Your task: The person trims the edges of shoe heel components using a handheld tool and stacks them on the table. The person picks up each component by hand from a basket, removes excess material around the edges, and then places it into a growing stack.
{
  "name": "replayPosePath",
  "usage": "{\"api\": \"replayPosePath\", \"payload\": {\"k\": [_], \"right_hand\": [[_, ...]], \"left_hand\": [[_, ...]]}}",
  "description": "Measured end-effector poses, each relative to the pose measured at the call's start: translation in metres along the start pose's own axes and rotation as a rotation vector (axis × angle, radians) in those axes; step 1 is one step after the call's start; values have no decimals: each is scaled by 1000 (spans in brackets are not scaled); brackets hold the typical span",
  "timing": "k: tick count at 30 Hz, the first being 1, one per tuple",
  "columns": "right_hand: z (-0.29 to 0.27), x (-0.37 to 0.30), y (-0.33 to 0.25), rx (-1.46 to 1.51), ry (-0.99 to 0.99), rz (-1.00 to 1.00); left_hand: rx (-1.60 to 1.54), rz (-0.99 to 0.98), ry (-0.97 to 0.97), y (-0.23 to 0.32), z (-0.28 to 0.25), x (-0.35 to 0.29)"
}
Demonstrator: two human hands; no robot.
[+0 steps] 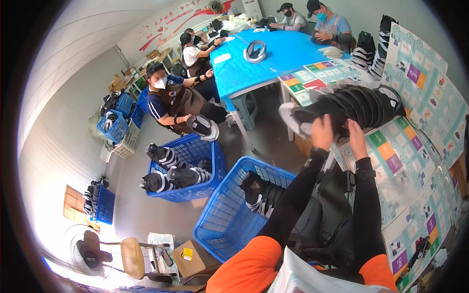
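A long row of nested black-and-grey shoe uppers (369, 105) lies on the paper-covered worktop (386, 156) to my right. At its near left end, a black shoe upper (304, 115) with a pale grey edge sticks out past the table, slightly blurred. My left hand (322, 133) is closed on that upper from below. Close beside it, my right hand (356, 139) has its fingers bent against the side of the same upper, where the row begins; its fingertips are partly hidden. Both forearms wear black sleeves.
Below my left arm stands a blue basket (227, 219) with several uppers inside. Another blue basket (183, 166) holds more. A seated person (178, 100) holds an upper beside the blue table (273, 61), where other people work. Scissors (419, 249) lie at lower right.
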State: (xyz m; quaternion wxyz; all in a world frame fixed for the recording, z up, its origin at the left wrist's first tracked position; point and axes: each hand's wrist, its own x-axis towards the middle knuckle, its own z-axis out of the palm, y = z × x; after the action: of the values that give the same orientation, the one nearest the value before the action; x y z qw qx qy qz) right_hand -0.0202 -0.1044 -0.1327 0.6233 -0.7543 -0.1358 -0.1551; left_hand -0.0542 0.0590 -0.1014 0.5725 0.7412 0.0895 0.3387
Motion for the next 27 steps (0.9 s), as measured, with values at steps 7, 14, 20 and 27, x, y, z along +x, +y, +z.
{"api": "replayPosePath", "payload": {"k": [7,14,20,27], "right_hand": [[48,-146,-213,-90,-905,86],[88,-222,-181,737,-1092,643],[77,-219,-207,560,-1435,536],[75,-268,-129,-5,-761,75]], "left_hand": [[-1048,-566,240,-8,-200,-81],[-1192,-782,53,-135,-294,-186],[-986,-916,451,-129,-330,-236],[-1055,-976,277,-97,-301,-242]]}}
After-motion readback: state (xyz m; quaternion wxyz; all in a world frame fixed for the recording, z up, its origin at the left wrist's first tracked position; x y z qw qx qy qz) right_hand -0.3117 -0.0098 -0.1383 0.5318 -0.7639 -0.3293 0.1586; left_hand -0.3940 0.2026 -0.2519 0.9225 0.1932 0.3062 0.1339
